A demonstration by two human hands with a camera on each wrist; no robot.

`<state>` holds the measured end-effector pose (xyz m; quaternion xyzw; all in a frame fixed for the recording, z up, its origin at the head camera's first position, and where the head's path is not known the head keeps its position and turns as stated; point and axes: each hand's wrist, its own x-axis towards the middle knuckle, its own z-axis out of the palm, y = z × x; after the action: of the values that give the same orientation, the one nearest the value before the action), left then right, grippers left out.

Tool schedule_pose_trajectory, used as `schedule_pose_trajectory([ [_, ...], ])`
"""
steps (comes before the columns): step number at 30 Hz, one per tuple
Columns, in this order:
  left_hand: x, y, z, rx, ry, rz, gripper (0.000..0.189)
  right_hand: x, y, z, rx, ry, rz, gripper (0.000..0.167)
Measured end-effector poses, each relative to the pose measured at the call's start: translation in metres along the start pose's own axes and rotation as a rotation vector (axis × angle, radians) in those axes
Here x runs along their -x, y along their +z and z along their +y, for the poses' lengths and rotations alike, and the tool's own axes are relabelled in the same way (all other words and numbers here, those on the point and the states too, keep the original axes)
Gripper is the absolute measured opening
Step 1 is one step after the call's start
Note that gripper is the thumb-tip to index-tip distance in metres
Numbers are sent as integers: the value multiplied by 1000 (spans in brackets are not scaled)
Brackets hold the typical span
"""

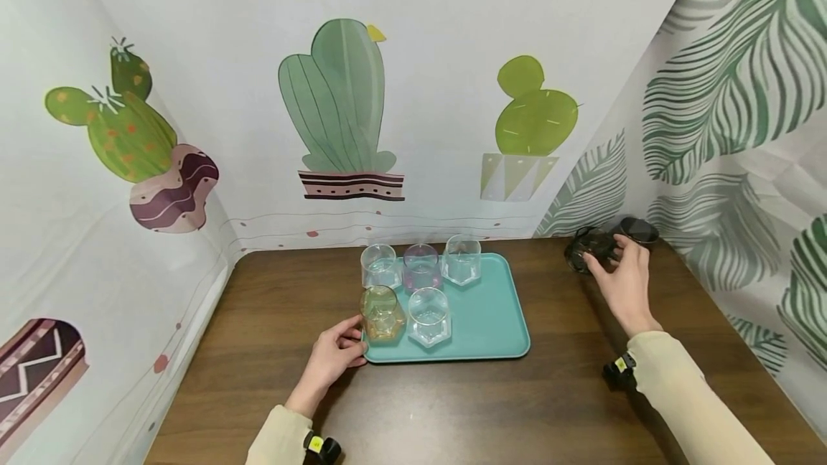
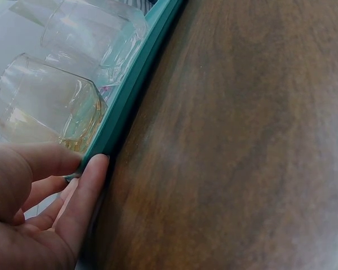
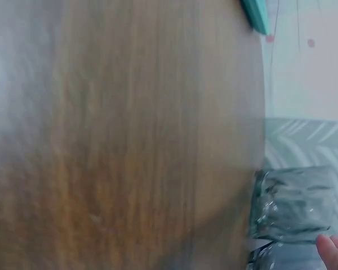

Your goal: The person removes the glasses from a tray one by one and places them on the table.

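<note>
My left hand (image 1: pixel 332 356) pinches the front left corner of a teal tray (image 1: pixel 487 329), with the thumb on top and fingers below in the left wrist view. Close by that hand on the tray stands an amber glass (image 1: pixel 382 316). Beside it is a clear faceted glass (image 1: pixel 429 318). Behind them are a purple-tinted glass (image 1: pixel 422 269) and two more clear glasses. At the back right, my right hand (image 1: pixel 623 282) reaches to a dark glass (image 3: pixel 296 205), its thumb overlapping the glass in the head view; I cannot tell whether it grips. A second dark glass (image 1: pixel 639 229) stands behind the fingers.
The brown wooden table (image 1: pixel 446 407) meets a white cloth backdrop (image 1: pixel 446 113) printed with cacti right behind the tray. A leaf-patterned cloth (image 1: pixel 730 135) borders the right side, close to the dark glasses.
</note>
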<state>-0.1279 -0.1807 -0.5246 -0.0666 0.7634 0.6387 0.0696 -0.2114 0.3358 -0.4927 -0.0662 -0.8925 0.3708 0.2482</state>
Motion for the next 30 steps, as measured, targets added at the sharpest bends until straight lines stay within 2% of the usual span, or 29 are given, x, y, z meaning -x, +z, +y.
schedule_pose_trajectory([
  [14,1,0,2,4,14,-2,57,25,1,-39,-78,-137,-18,65],
  [24,1,-1,-1,-3,15,5,57,47,12,-69,-131,-180,-121,65],
  [30,1,0,0,-12,17,5,56,57,20,-86,-175,-205,-154,64],
])
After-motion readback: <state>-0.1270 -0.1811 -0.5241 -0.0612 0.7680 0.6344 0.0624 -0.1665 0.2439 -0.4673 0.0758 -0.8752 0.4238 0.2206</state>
